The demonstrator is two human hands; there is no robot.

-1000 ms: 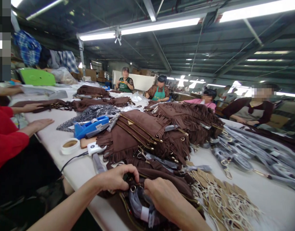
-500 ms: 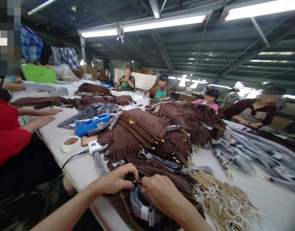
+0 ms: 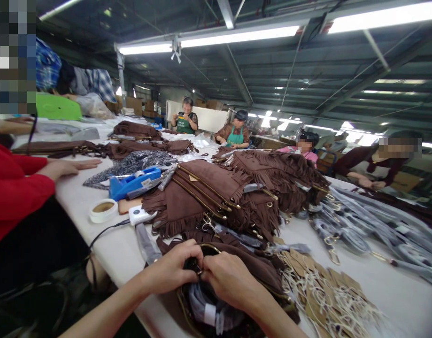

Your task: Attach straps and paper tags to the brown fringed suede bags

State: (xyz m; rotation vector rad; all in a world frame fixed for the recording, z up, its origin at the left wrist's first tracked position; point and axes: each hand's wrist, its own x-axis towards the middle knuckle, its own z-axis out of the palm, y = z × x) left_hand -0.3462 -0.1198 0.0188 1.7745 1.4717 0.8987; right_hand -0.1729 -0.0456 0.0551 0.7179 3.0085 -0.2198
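Note:
A brown suede bag [image 3: 254,263] with a gold zip edge lies open at the front of the table. My left hand [image 3: 175,265] is closed, thumb and fingers pinched together at the bag's mouth. Against it, my right hand [image 3: 230,277] is closed too, fingertips meeting the left ones. Between them shows a small dark piece with a metallic glint, too small to name. Just below, inside the bag, sits a coiled strap wrapped in grey plastic [image 3: 198,298] with a white band.
Brown fringed bags [image 3: 209,192] are piled ahead. To the left are a blue tape dispenser [image 3: 135,183], a tape roll [image 3: 103,217] and a white corded device [image 3: 140,214]. Tan tags with strings [image 3: 328,295] and wrapped straps [image 3: 357,230] lie right. A red-sleeved person [image 3: 19,188] is left.
My right hand has shifted slightly left and up, closer to my left hand at the bag's mouth. The red-sleeved person's hands have moved right along the table edge.

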